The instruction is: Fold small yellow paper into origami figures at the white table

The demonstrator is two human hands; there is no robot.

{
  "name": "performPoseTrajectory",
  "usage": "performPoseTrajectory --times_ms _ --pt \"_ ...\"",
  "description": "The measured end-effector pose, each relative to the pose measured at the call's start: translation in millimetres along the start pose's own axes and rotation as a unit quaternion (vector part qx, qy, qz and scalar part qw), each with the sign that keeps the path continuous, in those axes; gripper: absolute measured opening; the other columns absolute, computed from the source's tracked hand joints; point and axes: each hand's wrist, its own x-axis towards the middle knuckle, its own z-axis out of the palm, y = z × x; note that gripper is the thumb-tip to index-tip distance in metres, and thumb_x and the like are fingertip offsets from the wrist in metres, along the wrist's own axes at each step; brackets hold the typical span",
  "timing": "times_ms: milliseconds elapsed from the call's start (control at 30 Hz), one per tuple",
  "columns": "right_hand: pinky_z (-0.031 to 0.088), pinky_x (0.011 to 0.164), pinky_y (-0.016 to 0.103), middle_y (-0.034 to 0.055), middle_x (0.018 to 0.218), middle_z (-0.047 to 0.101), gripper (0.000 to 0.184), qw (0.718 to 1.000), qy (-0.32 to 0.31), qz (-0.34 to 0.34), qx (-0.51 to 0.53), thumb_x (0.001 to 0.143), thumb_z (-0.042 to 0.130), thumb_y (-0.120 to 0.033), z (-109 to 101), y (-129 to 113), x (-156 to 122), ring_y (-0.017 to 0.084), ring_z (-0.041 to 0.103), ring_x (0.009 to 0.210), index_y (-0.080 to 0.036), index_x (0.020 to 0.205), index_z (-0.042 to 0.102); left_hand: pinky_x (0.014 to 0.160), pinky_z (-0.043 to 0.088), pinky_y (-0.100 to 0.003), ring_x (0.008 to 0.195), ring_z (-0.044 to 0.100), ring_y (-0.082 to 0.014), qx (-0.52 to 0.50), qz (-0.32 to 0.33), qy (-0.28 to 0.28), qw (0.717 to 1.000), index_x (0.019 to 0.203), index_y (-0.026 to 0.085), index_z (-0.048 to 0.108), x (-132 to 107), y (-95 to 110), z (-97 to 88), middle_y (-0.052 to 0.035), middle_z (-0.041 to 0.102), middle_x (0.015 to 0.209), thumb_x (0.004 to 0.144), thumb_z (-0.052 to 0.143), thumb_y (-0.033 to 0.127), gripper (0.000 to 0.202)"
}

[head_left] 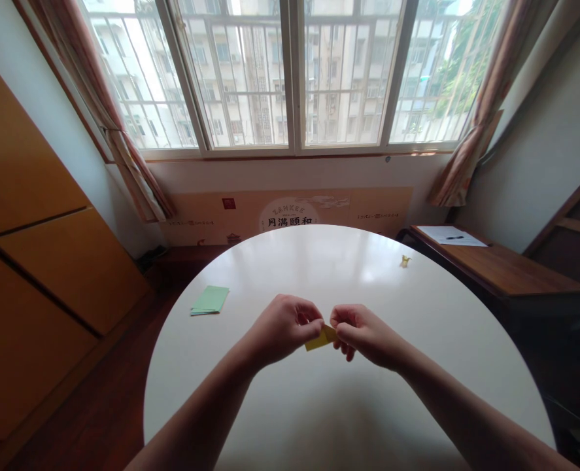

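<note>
A small piece of yellow paper, folded to a pointed shape, is held above the white round table. My left hand pinches its upper left edge between thumb and curled fingers. On the other side, my right hand grips the right tip of the paper with thumb and forefinger. The two hands are close together but a narrow gap shows between them. My fingers hide part of the paper's upper edge and its right end.
A stack of green paper sheets lies on the table's left side. Near the far right edge sits a small yellow folded paper figure. Beyond it, a wooden desk bears white paper and a dark pen.
</note>
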Motion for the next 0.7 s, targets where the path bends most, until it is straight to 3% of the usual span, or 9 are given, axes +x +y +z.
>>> performPoseTrajectory --times_ms 167,333,500,700 --pt "0.045 0.042 0.021 0.0009 0.06 0.063 0.008 0.999 0.002 0.006 -0.036 0.07 0.047 -0.015 -14.4 -0.7 -1.3 0.013 0.056 0.051 -0.018 0.066 0.053 0.052 0.041 -0.021 0.056 0.057 -0.0126 -0.033 -0.032 -0.016 0.999 0.073 0.014 0.074 1.9 -4.5 -5.5 -0.0016 0.066 0.063 0.079 0.06 0.022 0.017" --pt "0.046 0.041 0.02 0.0013 0.072 0.063 0.006 0.998 0.058 -0.028 -0.017 0.079 0.047 -0.02 -26.2 -3.3 1.7 0.014 0.057 0.058 -0.019 0.074 0.05 0.054 0.043 -0.022 0.058 0.058 -0.0136 -0.024 -0.036 -0.001 0.999 0.077 0.014 0.075 3.7 -6.7 -7.8 -0.0025 0.068 0.064 0.081 0.06 0.026 0.02" --pt "0.049 0.043 0.022 0.0034 0.079 0.062 0.027 0.995 0.057 -0.088 0.003 0.088 0.058 -0.044 -20.2 -2.6 2.6 0.016 0.06 0.067 -0.017 0.094 0.06 0.062 0.044 -0.024 0.064 0.06 -0.0153 0.031 -0.007 0.027 0.999 0.079 0.016 0.076 5.0 -9.9 -6.2 -0.0027 0.07 0.068 0.083 0.057 0.027 0.022" --pt "0.047 0.042 0.02 0.0026 0.068 0.061 0.029 0.996 0.04 -0.079 -0.024 0.085 0.066 -0.043 -5.7 4.9 5.0 0.016 0.06 0.062 -0.014 0.082 0.066 0.061 0.043 -0.024 0.063 0.059 -0.0149 0.038 0.003 0.052 0.998 0.075 0.016 0.075 4.4 -10.6 -3.8 -0.0016 0.069 0.065 0.082 0.056 0.025 0.022"
